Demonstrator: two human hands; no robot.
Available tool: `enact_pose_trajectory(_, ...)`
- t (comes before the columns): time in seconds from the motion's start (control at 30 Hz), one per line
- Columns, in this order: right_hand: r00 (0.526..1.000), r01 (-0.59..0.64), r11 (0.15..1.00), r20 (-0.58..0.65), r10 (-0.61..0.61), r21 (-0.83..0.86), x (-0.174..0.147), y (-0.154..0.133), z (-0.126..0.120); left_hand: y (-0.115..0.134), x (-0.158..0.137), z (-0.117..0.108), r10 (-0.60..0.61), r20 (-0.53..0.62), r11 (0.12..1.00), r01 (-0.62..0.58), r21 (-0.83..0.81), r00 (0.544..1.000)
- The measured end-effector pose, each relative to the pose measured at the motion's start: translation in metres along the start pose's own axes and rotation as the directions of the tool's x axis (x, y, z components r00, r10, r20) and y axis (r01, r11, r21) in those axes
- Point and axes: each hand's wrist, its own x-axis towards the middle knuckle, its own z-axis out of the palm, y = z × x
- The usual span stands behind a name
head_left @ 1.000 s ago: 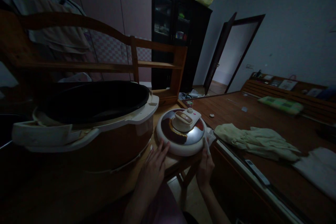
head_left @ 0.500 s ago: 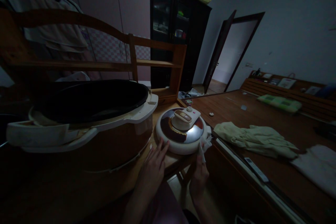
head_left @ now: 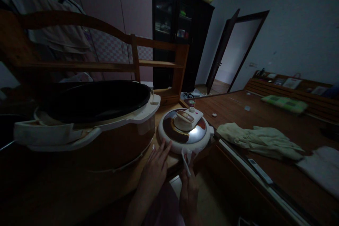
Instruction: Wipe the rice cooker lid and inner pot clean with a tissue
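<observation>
A round cooker lid [head_left: 182, 130], white-rimmed with a brown and silvery top and a raised handle, lies on the wooden desk [head_left: 156, 113]. My left hand [head_left: 156, 164] rests its outstretched fingertips on the lid's near left rim. At the near right rim, my right hand [head_left: 188, 176] presses a white tissue [head_left: 186, 159] against the lid's side, its fingers closed on it. To the left stands the large pot body of an electric cooker [head_left: 124, 134], without its lid, its dark inner pot [head_left: 106, 95] showing at the top.
A wooden shelf frame [head_left: 161, 65] rises behind the cooker. On the right, a lower brown surface [head_left: 233, 109] carries a pale green cloth [head_left: 256, 141], a white cloth [head_left: 323, 169] and a grey remote-like object [head_left: 260, 170]. A dark cabinet [head_left: 177, 24] stands at the back.
My right hand has moved left with the tissue, from the lid's right side to its near edge. My left hand stays on the near left rim.
</observation>
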Motion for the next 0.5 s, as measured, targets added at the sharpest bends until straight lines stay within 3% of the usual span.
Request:
enact_pose_trajectory(0.13,0.988,0.081,0.997,0.133,-0.081,0.002,-0.006,-0.011,0.001,0.001,0.000,-0.001,0.009,-0.011,1.000,-0.009,-0.005,1.000)
enact_pose_trajectory(0.33,0.953,0.289,0.951,0.126,-0.274,-0.113,0.029,-0.024,-0.020,0.006,0.000,-0.005,-0.014,0.004,1.000,0.014,-0.009,1.000)
enact_pose_trajectory(0.5,0.836,0.529,0.813,0.311,-0.451,-0.243,0.056,-0.020,-0.024,0.004,-0.002,-0.001,-0.003,-0.016,1.000,0.003,0.008,1.000)
